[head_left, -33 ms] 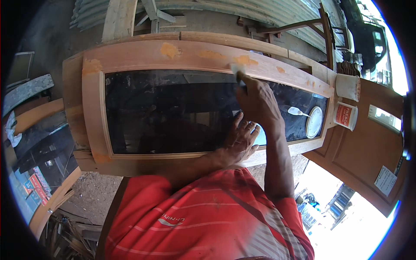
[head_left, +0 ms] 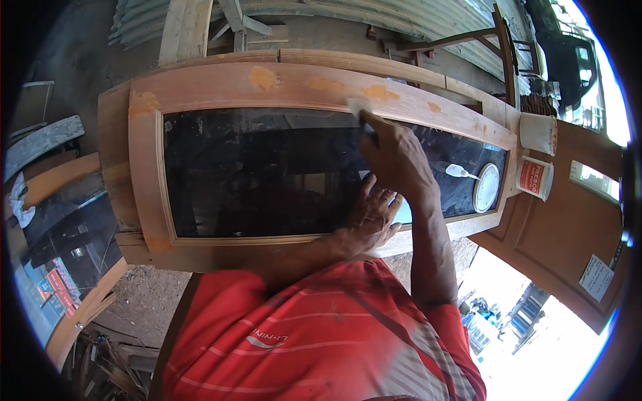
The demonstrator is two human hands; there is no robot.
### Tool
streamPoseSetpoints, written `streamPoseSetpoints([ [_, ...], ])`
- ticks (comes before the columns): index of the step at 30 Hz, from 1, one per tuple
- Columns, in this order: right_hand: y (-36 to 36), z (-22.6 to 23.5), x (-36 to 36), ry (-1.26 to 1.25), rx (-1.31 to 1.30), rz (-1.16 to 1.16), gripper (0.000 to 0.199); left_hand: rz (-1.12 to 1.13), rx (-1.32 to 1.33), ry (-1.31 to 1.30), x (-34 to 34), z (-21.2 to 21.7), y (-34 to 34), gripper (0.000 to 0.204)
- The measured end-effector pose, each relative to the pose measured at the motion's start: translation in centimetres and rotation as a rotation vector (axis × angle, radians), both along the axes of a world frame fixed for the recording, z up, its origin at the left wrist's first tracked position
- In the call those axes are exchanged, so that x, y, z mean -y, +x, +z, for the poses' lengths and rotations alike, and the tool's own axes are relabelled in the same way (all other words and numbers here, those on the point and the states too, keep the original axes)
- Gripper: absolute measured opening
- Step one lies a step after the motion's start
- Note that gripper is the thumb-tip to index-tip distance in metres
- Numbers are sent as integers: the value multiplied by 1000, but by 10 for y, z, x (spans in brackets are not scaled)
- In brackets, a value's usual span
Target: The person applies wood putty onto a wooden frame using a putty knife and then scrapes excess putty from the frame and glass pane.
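A wooden door frame (head_left: 221, 83) lies flat before me, with a dark glass panel (head_left: 254, 170) set in it. Orange filler patches (head_left: 265, 78) mark its far rail. In my right hand (head_left: 394, 154) is a putty knife (head_left: 359, 107), its pale blade blurred against the inner edge of that rail. My left hand (head_left: 376, 217) lies palm down with fingers apart over the near side of the panel. A bluish-white surface (head_left: 404, 211), only partly seen, shows beside its fingers.
To the right on the glass are a white nozzle bottle (head_left: 456, 171) and a round white lid (head_left: 486, 188). Two tubs, one plain white (head_left: 538, 134) and one red-labelled (head_left: 534, 178), stand beyond the frame's right end. A brown panelled door (head_left: 535, 234) leans there. Wood scraps (head_left: 114, 364) lie lower left.
The putty knife and my right hand have shifted slightly left along the far rail. My left hand stays in place on the panel.
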State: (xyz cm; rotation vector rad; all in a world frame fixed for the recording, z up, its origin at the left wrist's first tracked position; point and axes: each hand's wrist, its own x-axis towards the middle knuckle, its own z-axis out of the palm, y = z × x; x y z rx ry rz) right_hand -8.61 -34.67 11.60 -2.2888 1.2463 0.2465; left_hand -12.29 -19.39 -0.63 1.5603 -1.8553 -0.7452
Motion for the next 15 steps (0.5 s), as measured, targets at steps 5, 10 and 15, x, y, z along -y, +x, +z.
streamPoseSetpoints([
  [5,37,-18,-13,-62,202,111,47,16,86,26,-2,-8,-10,73],
  [10,39,-41,-29,-122,156,101,46,7,117,-69,-5,-17,-15,69],
  [15,34,-32,-13,-112,123,95,48,38,232,-137,-5,-28,-17,66],
])
